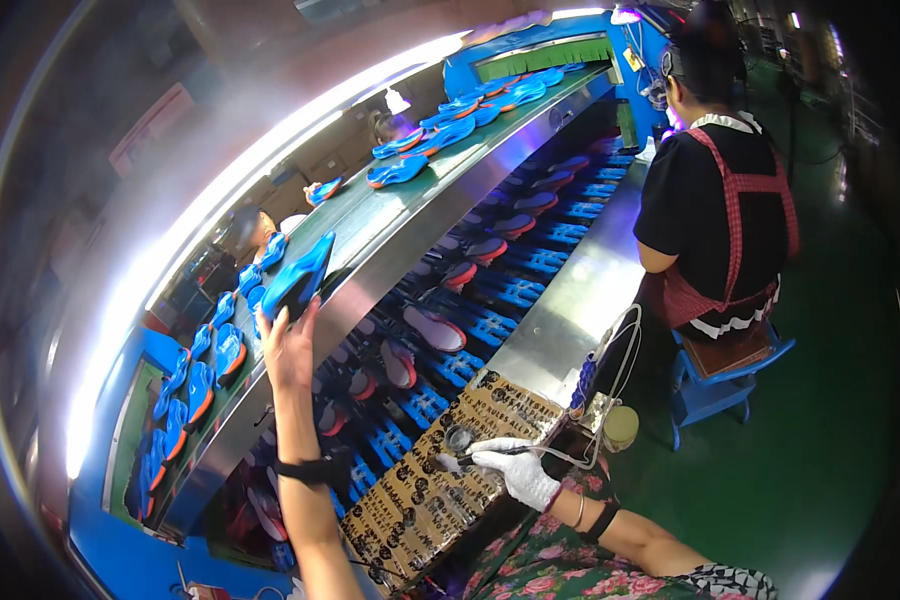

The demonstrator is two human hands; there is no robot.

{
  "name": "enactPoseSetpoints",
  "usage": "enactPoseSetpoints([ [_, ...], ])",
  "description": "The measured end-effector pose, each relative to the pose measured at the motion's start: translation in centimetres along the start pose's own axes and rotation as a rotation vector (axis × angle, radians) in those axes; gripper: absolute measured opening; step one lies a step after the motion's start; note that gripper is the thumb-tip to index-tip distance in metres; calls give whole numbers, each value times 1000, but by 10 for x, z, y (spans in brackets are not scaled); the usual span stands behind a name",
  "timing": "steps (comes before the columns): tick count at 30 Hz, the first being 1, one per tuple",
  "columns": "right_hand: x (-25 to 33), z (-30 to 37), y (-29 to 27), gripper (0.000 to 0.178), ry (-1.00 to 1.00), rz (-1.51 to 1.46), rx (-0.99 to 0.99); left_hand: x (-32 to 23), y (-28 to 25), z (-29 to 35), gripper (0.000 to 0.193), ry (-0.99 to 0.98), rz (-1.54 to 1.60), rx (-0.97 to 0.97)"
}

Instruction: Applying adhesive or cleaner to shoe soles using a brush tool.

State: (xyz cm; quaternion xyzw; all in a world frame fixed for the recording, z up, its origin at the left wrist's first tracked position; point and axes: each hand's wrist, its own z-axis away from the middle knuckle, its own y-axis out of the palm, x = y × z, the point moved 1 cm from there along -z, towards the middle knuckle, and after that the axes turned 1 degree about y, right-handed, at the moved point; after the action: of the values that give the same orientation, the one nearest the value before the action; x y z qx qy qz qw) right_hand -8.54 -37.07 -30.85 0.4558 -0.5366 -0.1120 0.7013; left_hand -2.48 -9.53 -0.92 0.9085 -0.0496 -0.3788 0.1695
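My bare left hand (290,352) is raised at the edge of the upper conveyor, its fingers closed on a blue shoe sole (300,275) tilted upward. My right hand (522,478), in a white glove, grips a thin dark-handled brush (466,460) whose pale tip points left. The brush is above a cardboard-covered shelf (410,510) with dark printing. Next to its tip stands a small round cup (459,438). White tubing (595,445) runs past my right hand.
More blue soles with orange edges lie along the conveyor belt (355,215). A lower rack carries shoe parts (435,328) on blue holders. A co-worker (715,200) sits on a blue stool (720,385) to the right. Other people are partly visible behind the conveyor.
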Motion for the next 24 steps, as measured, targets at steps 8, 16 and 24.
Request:
enactPoseSetpoints([
  [8, 15, -14, 7, 18, -27, 90, -82, 11, -12, 151, 68, 112, 276, -119],
  [16, 46, -16, 31, 17, -47, 111, -27, 73, -59, 335, 71, -583, 403, -475],
  [24, 62, 11, 77, 23, -215, 473, 196, 114, -13, 391, 95, -764, 546, -310],
])
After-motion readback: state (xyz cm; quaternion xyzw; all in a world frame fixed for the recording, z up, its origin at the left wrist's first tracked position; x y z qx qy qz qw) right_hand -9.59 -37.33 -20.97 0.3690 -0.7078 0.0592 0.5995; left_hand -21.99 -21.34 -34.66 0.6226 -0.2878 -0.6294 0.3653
